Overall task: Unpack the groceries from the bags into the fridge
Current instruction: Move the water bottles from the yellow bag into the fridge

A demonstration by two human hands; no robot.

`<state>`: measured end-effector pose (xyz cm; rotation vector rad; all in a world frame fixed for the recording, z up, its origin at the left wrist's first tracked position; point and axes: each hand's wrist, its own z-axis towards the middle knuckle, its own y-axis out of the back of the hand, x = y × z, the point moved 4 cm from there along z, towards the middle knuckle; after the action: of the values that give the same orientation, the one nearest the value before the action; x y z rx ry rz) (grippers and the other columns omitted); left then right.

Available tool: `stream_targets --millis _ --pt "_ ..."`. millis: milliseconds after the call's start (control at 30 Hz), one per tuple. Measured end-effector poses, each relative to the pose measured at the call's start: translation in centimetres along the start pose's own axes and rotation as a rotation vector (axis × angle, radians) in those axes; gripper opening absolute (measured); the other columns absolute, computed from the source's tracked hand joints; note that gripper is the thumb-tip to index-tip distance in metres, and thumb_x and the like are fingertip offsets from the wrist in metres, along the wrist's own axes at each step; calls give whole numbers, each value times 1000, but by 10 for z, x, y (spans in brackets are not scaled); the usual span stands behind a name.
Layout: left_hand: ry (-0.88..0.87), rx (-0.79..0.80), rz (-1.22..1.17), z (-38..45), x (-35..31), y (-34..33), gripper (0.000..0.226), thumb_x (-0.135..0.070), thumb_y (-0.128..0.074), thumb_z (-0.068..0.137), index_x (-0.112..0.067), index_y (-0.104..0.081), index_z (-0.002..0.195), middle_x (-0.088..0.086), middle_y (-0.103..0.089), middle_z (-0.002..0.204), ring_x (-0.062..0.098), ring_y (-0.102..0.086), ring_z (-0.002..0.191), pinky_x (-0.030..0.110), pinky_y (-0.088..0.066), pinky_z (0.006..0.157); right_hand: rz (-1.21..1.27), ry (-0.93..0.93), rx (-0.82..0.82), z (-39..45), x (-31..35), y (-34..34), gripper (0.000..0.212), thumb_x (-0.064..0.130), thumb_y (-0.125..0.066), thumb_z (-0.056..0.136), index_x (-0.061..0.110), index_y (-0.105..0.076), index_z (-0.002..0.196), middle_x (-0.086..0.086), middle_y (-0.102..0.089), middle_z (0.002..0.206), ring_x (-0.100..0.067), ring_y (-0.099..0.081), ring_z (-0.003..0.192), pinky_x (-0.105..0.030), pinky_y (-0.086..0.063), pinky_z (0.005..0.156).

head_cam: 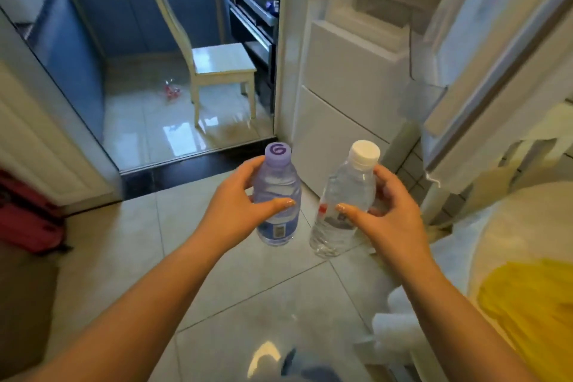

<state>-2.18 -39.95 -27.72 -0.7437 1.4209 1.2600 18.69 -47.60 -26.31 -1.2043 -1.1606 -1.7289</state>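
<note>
Purple-capped bottle point(277, 195) within curled left hand point(235, 205) fingers; white-capped bottle point(344, 205) likewise within right hand point(393, 214).

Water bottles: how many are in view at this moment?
2. The purple-capped bottle is held in the left hand; the white-capped bottle is held in the right hand. Others may sit hidden behind the fridge door.

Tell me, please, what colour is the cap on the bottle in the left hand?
Purple cap, seen in the head view.
</note>
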Motion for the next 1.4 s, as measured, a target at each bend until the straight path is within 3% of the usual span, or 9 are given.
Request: stream_targets --millis 67,467,600,733,900,1000,1167,1300,1400 --pt "9 -18 -13 24 8 19 63 -27 -81 67 -33 -52 123 -21 -60 114 -3 -56 106 24 -53 84 0 9 28 29 3 -23 68 8 -79 69 46 -45 113 24 -55 112 22 -53 93 -2 -45 71" --pt "-44 -73 62 267 16 81 68 -42 -75 61 -30 -51 123 -22 -60 108 -6 -58 98 5 -46 74 134 79 85 278 -5 -97 65 0 -73 73 29 -47 124 22 -56 112 20 -55 93 -3 -46 69" --pt "-91 -88 69 363 3 83 74 -47 -73 55 -28 -52 124 -18 -61 111 -2 -60 100 12 -48 81 133 102 5 370 -4 -98 67 2 -76 70 28 -50 127 14 -58 119 14 -55 100 -6 -48 76" --pt "-113 -42 53 456 -2 72 64 -38 -79 64 -34 -53 123 -18 -63 113 3 -60 104 27 -49 88 124 71 -105 449 -5 -87 71 10 -79 70 32 -45 129 19 -55 118 16 -53 98 -4 -48 74" --pt "-205 105 -9 572 -19 41 47 -32 -78 68 -51 -51 101 -32 -64 92 -11 -61 88 8 -47 67 52 88 -240 536 -6 -61 64 15 -77 71 37 -47 123 23 -55 117 11 -55 98 -4 -47 69" --pt "-290 219 -42 642 -38 21 50 -36 -78 65 -49 -52 106 -30 -65 94 -10 -61 89 7 -48 68 31 132 -349 588 -2 -40 61 11 -78 70 45 -51 112 29 -57 110 16 -55 96 -1 -45 66" --pt "-434 447 -111 747 -80 -25 48 -8 -77 73 -31 -55 110 -13 -67 98 -8 -63 85 6 -46 68 13 176 -551 657 14 1 60 2 -75 70 41 -55 111 17 -66 110 3 -61 100 -10 -50 74" --pt "-547 574 -135 807 -122 -66 45 -14 -78 73 -42 -54 99 -20 -67 92 -9 -63 85 6 -48 71 -11 205 -675 697 34 37 56 -3 -72 72 35 -59 110 14 -69 106 -4 -64 101 -24 -51 83" --pt "-590 653 -176 840 -152 -98 39 -17 -77 75 -40 -58 100 -15 -70 95 -3 -65 88 16 -52 77 -59 215 -753 715 53 66 55 0 -73 73 35 -58 113 11 -68 109 -3 -65 98 -19 -52 78"
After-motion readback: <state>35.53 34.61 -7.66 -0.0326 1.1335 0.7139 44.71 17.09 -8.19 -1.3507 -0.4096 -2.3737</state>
